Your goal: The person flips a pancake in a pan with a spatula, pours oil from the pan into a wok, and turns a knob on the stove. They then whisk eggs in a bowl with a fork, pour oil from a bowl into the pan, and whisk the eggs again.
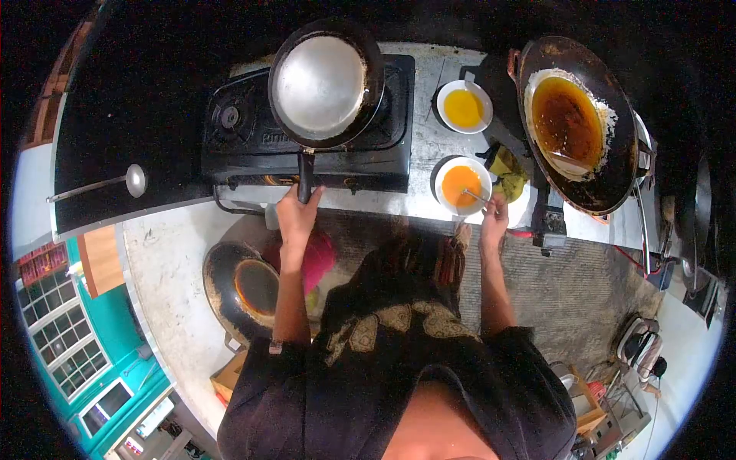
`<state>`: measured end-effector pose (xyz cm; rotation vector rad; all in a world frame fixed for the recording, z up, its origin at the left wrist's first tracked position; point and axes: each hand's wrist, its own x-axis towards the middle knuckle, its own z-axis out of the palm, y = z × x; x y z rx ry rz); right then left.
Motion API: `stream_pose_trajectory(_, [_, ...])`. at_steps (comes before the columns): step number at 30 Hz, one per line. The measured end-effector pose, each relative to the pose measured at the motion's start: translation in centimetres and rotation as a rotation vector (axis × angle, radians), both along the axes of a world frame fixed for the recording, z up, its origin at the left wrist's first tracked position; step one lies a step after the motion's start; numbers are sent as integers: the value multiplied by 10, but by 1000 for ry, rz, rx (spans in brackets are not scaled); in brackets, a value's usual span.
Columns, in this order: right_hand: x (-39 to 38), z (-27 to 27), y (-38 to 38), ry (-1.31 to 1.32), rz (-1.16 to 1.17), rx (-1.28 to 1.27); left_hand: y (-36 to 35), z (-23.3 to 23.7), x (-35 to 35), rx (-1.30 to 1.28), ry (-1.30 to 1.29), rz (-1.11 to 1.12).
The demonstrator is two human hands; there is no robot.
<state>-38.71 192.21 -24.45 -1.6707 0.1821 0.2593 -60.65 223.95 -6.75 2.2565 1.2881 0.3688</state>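
Observation:
My left hand (299, 213) grips the black handle of a frying pan (371, 77), which sits over the burners of a black gas stove (395, 157). The pan's inner base looks pale and shiny. Between the fingers of my right hand (496, 215) is the thin metal handle of a spoon (477, 197). Its other end dips into orange-yellow liquid, which looks like beaten egg, in a white bowl (439, 186). Behind that stands a second white bowl (487, 107) with clear yellow liquid. A crumpled green-yellow cloth (509, 184) lies just beyond my right hand.
A large wok (619, 172) with brown oil stands at the right of the counter. Another wok (218, 284) is low on the left, beside a pink item (322, 259). A ladle (136, 182) lies on the dark surface at far left.

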Motion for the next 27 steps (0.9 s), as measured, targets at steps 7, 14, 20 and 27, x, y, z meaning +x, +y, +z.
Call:
stream_pose_trajectory(7, [-4,6,-5,13,-12,-47,3,31,-4,-470,20,75])
stream_pose_trajectory(14, [-7,8,-6,50,-31,-28,7,42,-13,-1098,-152,121])
stream_pose_trajectory(20, [-14,13,-4,-4,-30,-75,11,-21,-10,-1296,-390,28])
stream_pose_trajectory(27, [-27,27,-9,44,-88,14,7,-56,24,-1073,-253,11])
